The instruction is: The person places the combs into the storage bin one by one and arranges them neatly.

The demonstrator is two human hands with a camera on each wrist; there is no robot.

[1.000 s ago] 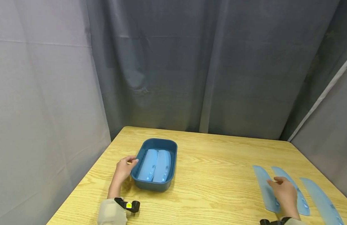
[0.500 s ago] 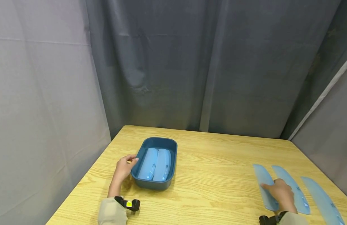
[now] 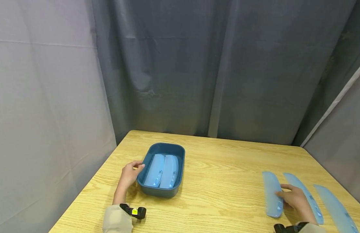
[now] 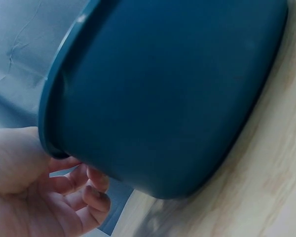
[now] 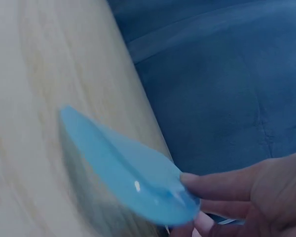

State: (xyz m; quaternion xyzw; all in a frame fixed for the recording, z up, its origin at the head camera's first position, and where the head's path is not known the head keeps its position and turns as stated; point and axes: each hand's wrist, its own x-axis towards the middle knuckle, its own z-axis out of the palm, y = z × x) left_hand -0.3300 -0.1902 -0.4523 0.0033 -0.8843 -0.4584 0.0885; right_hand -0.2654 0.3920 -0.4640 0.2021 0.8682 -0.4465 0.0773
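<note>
Tabletop middle: yellow wood-grain tabletop (image 3: 223, 181) gives wide passage between dark-blue rounded rectangular bin (image 3: 159, 193) and translucent blue curved strip (image 3: 271, 194) in the right hand (image 3: 295, 198).
Bin left: the left hand (image 3: 129, 174) stands in the way.
Bin top: reachable from above.
Table right: two similar strips (image 3: 334, 204), narrow passage between.
Table back: dark grey cloth curtain (image 3: 174, 84) makes barrier.

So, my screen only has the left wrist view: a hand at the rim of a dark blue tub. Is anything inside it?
Observer: Yes, the head view shows two pale blue pieces lying side by side in the tub.
Visitor: And what's the other hand up to?
Observer: The right hand is pinching a third piece.
Visitor: Are there any more?
Observer: Two more pieces lie on the table, one partly hidden by that hand.
</note>
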